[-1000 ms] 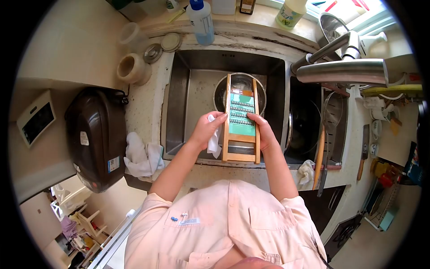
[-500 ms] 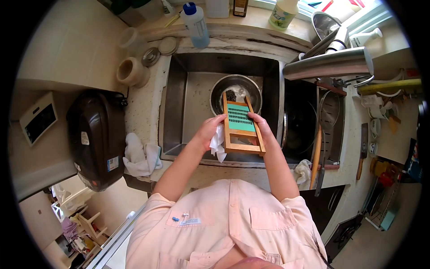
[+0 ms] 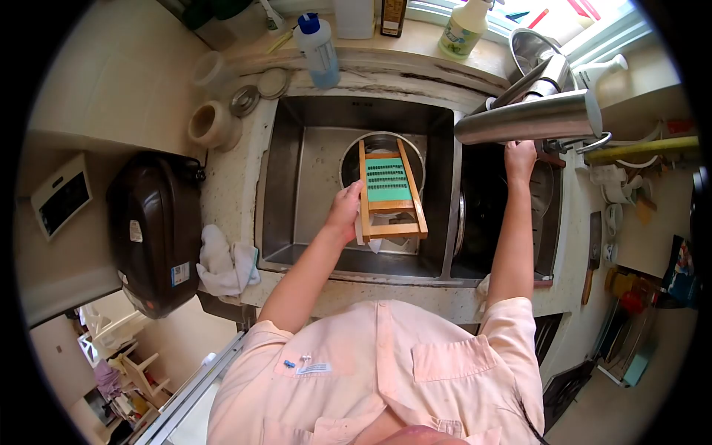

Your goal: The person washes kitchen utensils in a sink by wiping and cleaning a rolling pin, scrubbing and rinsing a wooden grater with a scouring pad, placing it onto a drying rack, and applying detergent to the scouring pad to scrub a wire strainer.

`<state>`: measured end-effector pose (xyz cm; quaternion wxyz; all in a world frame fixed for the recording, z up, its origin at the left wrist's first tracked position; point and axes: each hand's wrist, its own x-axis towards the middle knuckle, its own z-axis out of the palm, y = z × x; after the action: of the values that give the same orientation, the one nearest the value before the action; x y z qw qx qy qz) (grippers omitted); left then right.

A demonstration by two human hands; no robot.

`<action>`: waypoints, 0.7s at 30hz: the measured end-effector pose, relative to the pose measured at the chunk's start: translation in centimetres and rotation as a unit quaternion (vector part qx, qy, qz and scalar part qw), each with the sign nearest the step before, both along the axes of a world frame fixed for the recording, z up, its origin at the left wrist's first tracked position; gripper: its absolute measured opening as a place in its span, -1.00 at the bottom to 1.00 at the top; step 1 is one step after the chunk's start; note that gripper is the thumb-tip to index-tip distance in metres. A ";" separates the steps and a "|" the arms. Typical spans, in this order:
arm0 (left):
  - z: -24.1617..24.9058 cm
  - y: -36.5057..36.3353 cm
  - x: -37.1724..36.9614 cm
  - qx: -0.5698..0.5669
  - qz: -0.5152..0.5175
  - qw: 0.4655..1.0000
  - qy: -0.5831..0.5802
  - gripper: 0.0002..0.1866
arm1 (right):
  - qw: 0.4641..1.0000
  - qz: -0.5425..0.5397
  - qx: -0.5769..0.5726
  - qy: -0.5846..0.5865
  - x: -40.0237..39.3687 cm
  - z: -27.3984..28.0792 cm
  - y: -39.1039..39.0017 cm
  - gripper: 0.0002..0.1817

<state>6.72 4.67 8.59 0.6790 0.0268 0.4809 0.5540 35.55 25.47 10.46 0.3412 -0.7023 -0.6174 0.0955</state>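
Note:
My left hand (image 3: 345, 211) grips the left rail of a wooden-framed grater (image 3: 388, 180) with a green toothed plate. A white cloth or paper (image 3: 375, 243) hangs under that hand, mostly hidden by the frame. Beneath the grater, a round metal bowl (image 3: 346, 165) sits in the sink basin (image 3: 293, 215). Off to the right, my right hand (image 3: 520, 159) is closed just below the thick stainless faucet (image 3: 530, 119). Its fingertips are partly hidden there, so what they hold cannot be made out.
A second basin (image 3: 486, 215) with a dark round pan lies to the right. Bottles, including a blue-capped one (image 3: 319, 55), line the back ledge. A pale jar (image 3: 210, 124), a white rag (image 3: 225, 263) and a dark brown appliance (image 3: 154, 230) stand left. A cleaver (image 3: 594, 256) lies far right.
My right hand has let go of the grater and moved right to beneath the faucet. The left hand keeps the grater over the bowl. The view has shifted slightly.

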 end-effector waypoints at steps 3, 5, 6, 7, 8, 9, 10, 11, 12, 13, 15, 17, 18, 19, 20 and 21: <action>0.0 0.0 0.2 0.026 -0.001 1.000 0.009 -0.69 | 0.998 0.057 0.014 -0.034 0.6 -0.3 0.8 -0.64; -0.2 0.1 0.3 0.047 -0.003 0.999 0.012 -0.68 | 0.998 0.039 0.019 -0.036 0.0 0.7 0.3 -0.72; -0.5 0.2 0.4 0.062 -0.002 0.998 0.017 -0.67 | 0.997 0.063 0.028 -0.026 0.6 0.0 0.5 -0.72; -0.8 0.3 0.4 0.078 -0.002 0.997 0.023 -0.65 | 0.997 0.071 0.021 0.021 1.0 -0.6 0.6 -0.72; -1.0 0.4 0.4 0.090 -0.003 0.995 0.036 -0.66 | 0.994 0.080 0.013 0.068 1.4 -1.2 0.7 -0.73; -1.2 0.5 0.4 0.102 -0.005 0.994 0.048 -0.66 | 0.989 0.087 0.006 0.115 1.6 -1.4 0.6 -0.73; -1.3 0.6 0.5 0.115 -0.007 0.992 0.060 -0.66 | 0.990 0.094 0.009 0.106 1.7 -1.4 0.6 -0.73; -1.2 0.6 0.6 0.118 -0.003 0.991 0.058 -0.66 | 0.990 0.100 0.012 0.096 1.8 -1.4 0.5 -0.73; -0.9 0.7 0.6 0.122 0.001 0.991 0.055 -0.67 | 0.990 0.106 0.015 0.086 1.9 -1.4 0.5 -0.73; -0.7 0.7 0.7 0.126 0.004 0.991 0.053 -0.67 | 0.990 0.109 0.012 0.089 2.1 -1.5 0.6 -0.73; -0.6 0.8 0.7 0.121 0.002 0.991 0.059 -0.66 | 0.989 0.114 0.006 0.094 2.3 -1.8 0.8 -0.72; -0.7 1.0 0.7 0.120 0.005 0.991 0.064 -0.66 | 0.988 0.116 0.014 0.105 2.4 -2.0 0.9 -0.72; -0.8 1.0 0.8 0.120 0.009 0.990 0.067 -0.65 | 0.987 0.118 0.018 0.110 2.5 -2.2 0.9 -0.71; -0.9 1.1 0.9 0.121 0.012 0.990 0.069 -0.65 | 0.987 0.121 0.017 0.106 2.5 -2.3 1.0 -0.70; -1.1 1.1 0.9 0.129 0.018 0.988 0.079 -0.66 | 0.987 0.125 0.015 0.101 2.7 -2.5 1.0 -0.68; -1.4 1.1 0.9 0.136 0.024 0.986 0.088 -0.67 | 0.987 0.127 0.013 0.096 2.7 -2.5 0.9 -0.66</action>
<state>7.66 5.80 7.15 0.6105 0.1563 0.4591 0.6262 38.25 26.36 7.94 0.3929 -0.6011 -0.6674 0.1971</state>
